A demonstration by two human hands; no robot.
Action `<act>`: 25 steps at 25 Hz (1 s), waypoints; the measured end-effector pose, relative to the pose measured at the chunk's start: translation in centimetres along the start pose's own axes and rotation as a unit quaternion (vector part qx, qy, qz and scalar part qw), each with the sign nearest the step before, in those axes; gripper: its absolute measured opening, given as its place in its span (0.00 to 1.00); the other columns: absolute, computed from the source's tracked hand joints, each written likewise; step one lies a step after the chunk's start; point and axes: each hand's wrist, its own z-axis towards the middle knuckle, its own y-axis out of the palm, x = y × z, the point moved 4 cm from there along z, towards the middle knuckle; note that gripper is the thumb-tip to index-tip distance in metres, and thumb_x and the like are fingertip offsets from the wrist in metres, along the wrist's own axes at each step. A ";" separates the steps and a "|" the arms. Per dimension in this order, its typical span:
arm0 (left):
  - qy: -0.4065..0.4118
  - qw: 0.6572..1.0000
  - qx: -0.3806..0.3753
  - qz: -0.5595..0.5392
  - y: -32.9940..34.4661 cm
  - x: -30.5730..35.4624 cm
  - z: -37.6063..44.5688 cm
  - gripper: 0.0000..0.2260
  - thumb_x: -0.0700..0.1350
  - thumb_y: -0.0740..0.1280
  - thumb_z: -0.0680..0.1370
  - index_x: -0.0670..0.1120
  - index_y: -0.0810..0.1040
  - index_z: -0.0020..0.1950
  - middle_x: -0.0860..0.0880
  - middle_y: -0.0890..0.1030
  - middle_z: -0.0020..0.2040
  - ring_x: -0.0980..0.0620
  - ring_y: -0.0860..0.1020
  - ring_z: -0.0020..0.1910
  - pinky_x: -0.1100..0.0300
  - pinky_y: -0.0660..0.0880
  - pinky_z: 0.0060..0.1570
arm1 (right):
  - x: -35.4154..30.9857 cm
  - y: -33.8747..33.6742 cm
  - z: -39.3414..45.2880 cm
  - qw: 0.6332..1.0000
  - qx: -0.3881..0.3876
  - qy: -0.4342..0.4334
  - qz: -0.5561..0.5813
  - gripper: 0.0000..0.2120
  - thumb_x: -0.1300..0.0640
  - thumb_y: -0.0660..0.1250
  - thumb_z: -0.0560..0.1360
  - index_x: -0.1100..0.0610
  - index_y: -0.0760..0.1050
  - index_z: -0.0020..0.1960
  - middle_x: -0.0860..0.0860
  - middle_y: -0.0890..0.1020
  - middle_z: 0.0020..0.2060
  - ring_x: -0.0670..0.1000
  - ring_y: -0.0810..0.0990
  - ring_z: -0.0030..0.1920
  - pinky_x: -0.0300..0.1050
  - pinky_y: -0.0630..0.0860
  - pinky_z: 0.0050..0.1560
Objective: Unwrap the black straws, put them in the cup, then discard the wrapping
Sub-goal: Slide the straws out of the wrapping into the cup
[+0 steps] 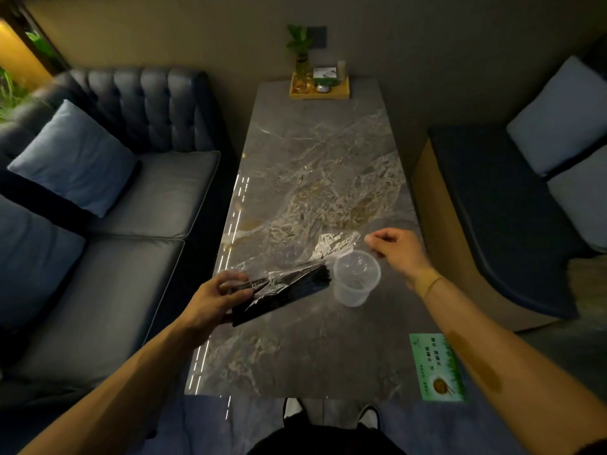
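A bundle of black straws lies across the dark marble table, partly covered by clear plastic wrapping that stretches up to the right. My left hand grips the bundle's near left end. A clear plastic cup stands upright just right of the straws' far end, and it looks empty. My right hand hovers right of the cup, fingers loosely curled, pinching the far edge of the wrapping.
A wooden tray with a plant vase and small items sits at the table's far end. A green card lies at the near right corner. A sofa flanks the left, a bench the right.
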 end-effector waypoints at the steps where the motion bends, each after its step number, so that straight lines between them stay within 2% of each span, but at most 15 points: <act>1: 0.000 1.000 0.006 0.009 -0.2 0.2 0.0 0.12 0.37 0.70 0.74 0.44 0.77 0.57 0.40 0.80 0.56 0.49 0.82 0.44 0.60 0.79 0.33 | 0.3 0.2 0.0 1.000 0.001 0.005 0.004 0.10 0.60 0.69 0.75 0.67 0.81 0.51 0.58 0.81 0.40 0.53 0.77 0.40 0.46 0.76 0.44; 5: 0.004 0.999 0.016 0.047 -1.2 1.1 0.0 0.12 0.38 0.71 0.75 0.46 0.77 0.57 0.39 0.79 0.57 0.45 0.81 0.47 0.58 0.78 0.34 | 1.4 1.0 -0.1 0.999 -0.001 0.030 0.024 0.06 0.60 0.68 0.76 0.63 0.80 0.48 0.57 0.80 0.39 0.52 0.76 0.38 0.38 0.72 0.35; 7: 0.012 0.998 0.023 0.056 -1.2 1.9 -0.2 0.12 0.38 0.71 0.74 0.46 0.78 0.57 0.39 0.80 0.56 0.47 0.83 0.43 0.61 0.77 0.30 | 2.0 1.2 -0.2 0.999 -0.001 0.039 0.034 0.05 0.61 0.67 0.76 0.62 0.80 0.48 0.57 0.80 0.39 0.49 0.76 0.35 0.37 0.71 0.34; 9: 0.024 0.997 0.032 0.070 -1.0 2.9 -0.3 0.11 0.38 0.71 0.74 0.46 0.78 0.55 0.39 0.81 0.52 0.54 0.83 0.33 0.65 0.75 0.24 | 2.6 1.1 0.0 0.998 0.002 0.050 0.044 0.06 0.60 0.67 0.76 0.62 0.79 0.49 0.57 0.80 0.40 0.48 0.76 0.35 0.38 0.71 0.34; 11: 0.034 0.995 0.035 0.089 -0.6 4.1 -0.4 0.10 0.38 0.71 0.74 0.46 0.78 0.54 0.40 0.81 0.48 0.57 0.81 0.28 0.66 0.72 0.20 | 3.2 1.0 0.1 0.997 0.008 0.063 0.052 0.06 0.60 0.66 0.77 0.62 0.79 0.49 0.57 0.80 0.40 0.49 0.76 0.36 0.39 0.71 0.35; 20: 0.046 0.991 0.043 0.117 0.7 7.0 -0.2 0.09 0.37 0.71 0.75 0.46 0.78 0.52 0.42 0.81 0.45 0.61 0.78 0.24 0.67 0.71 0.19 | 5.6 1.5 1.0 0.992 0.014 0.098 0.077 0.04 0.60 0.67 0.77 0.60 0.78 0.47 0.54 0.79 0.36 0.49 0.76 0.35 0.43 0.71 0.35; 25: 0.051 0.989 0.049 0.126 1.4 8.1 -0.2 0.09 0.38 0.72 0.74 0.45 0.78 0.53 0.44 0.81 0.43 0.61 0.77 0.23 0.67 0.71 0.19 | 6.5 1.7 1.7 0.992 0.022 0.102 0.066 0.07 0.59 0.67 0.76 0.55 0.77 0.39 0.53 0.80 0.36 0.49 0.76 0.34 0.42 0.71 0.33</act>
